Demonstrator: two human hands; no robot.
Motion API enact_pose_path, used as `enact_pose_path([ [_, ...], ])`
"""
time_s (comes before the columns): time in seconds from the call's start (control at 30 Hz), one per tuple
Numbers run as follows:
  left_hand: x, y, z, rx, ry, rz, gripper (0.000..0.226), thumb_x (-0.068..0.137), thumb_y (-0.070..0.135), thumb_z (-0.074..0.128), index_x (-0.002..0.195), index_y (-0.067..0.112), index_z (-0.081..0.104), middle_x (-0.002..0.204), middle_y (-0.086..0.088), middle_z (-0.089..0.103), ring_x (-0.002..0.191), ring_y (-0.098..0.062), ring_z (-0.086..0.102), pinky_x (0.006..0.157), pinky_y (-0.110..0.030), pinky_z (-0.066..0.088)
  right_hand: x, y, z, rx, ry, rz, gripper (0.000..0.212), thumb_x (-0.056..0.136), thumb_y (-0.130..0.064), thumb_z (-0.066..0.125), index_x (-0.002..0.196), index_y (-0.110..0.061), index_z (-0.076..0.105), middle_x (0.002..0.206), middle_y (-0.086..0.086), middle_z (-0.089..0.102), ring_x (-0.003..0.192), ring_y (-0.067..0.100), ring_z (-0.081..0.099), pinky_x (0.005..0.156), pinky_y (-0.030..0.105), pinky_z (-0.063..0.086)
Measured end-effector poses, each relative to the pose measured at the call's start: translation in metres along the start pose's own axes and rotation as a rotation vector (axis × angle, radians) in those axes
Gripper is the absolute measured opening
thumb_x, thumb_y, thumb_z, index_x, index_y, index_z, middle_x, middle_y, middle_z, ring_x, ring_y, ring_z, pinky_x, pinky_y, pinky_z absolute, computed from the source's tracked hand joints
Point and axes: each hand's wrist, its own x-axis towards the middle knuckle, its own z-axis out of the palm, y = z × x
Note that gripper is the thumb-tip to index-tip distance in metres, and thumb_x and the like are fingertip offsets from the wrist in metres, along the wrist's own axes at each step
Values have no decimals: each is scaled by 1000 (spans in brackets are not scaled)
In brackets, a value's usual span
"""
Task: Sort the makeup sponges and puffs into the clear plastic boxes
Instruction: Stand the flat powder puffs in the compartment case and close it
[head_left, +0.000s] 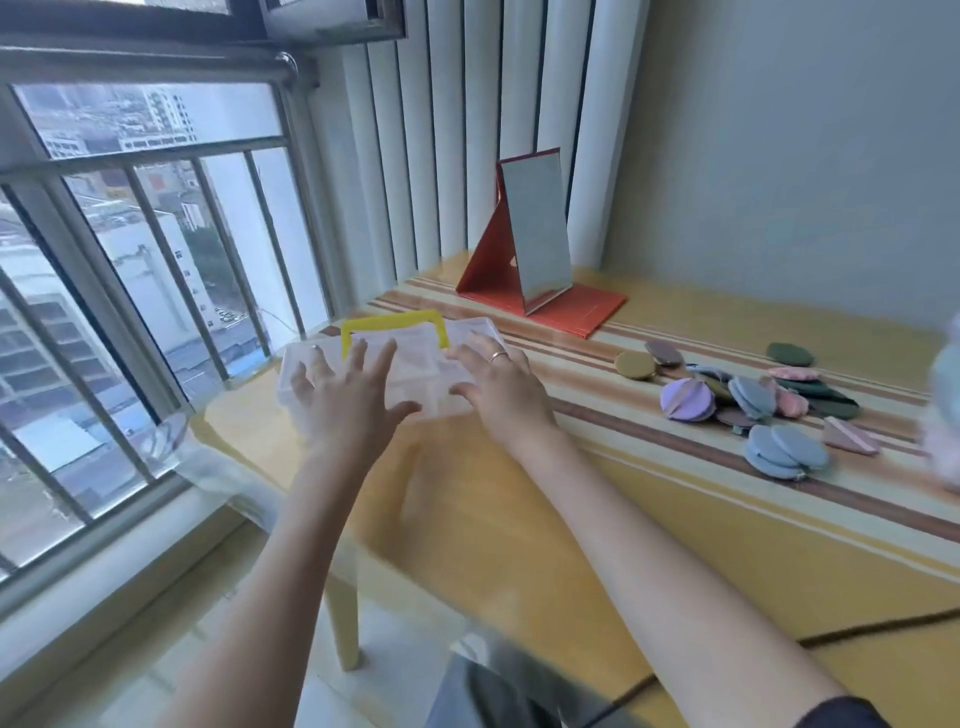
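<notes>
**Both hands reach for the clear box at the window end of the desk**

A person's two bare arms stretch forward over a desk (519, 519) covered with a yellow cloth striped in brown and cream. At the far left end, beside a barred window, sits a clear plastic box (384, 374) with a yellow handle lying on its lid. The left hand (348, 400) is spread wide, fingers straight, over the box's near left part; the right hand (501, 384), a ring on one finger, lies flat-fingered at its right edge. Neither hand grasps anything; whether they touch the lid cannot be told through the blur. Placed one at each side, they seem set to draw the box closer or open it.

Well apart, to the right, lies a loose pile of makeup puffs (753, 400) in lilac, blue, pink, green and mustard, not yet sorted. A folding mirror (537, 234) on a red stand is propped at the far edge, near the blinds.

No brand, label or writing can be read.
</notes>
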Motion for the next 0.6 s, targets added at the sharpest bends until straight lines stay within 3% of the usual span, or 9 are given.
enact_pose_path([
  [0.17,-3,14,-10,-1,42,79,68,86,70,36,144,36,31,152,6,33,138,-37,29,105,-50,25,-21,23,-3,-51,123,0,35,98,-26,51,132,-32,51,150,-2,39,129,34,33,91,47,47],
  [0.27,-17,46,-7,-46,90,178,62,88,67,37,142,35,36,150,8,38,137,-35,31,103,-48,25,-47,53,-15,-77,265,-11,30,95,-30,50,124,-28,57,138,5,53,113,41,46,83,49,50],
  [0.33,-21,71,-5,-115,174,252,54,89,62,42,131,30,52,135,5,55,127,-36,46,97,-48,32,-62,80,-26,-94,367,-8,31,93,-34,43,120,-26,55,128,11,58,104,42,53,85,49,49],
  [0.43,-29,103,0,-126,342,331,53,85,60,35,106,26,69,105,6,71,99,-32,65,82,-42,46,-75,114,-39,-90,461,15,30,93,-31,43,119,-23,55,125,14,57,110,39,50,95,47,40],
  [0.53,-36,114,13,-261,533,337,47,85,56,42,110,23,66,109,4,70,102,-25,63,87,-38,40,-79,121,-41,-8,469,27,31,91,-24,51,119,-16,63,128,17,55,118,39,47,99,41,35],
  [0.6,-36,105,21,-414,638,204,55,80,59,52,121,22,57,124,-1,62,116,-21,52,97,-39,29,-78,119,-42,32,480,23,30,90,-18,54,117,-13,66,127,18,56,118,39,47,98,38,33],
])
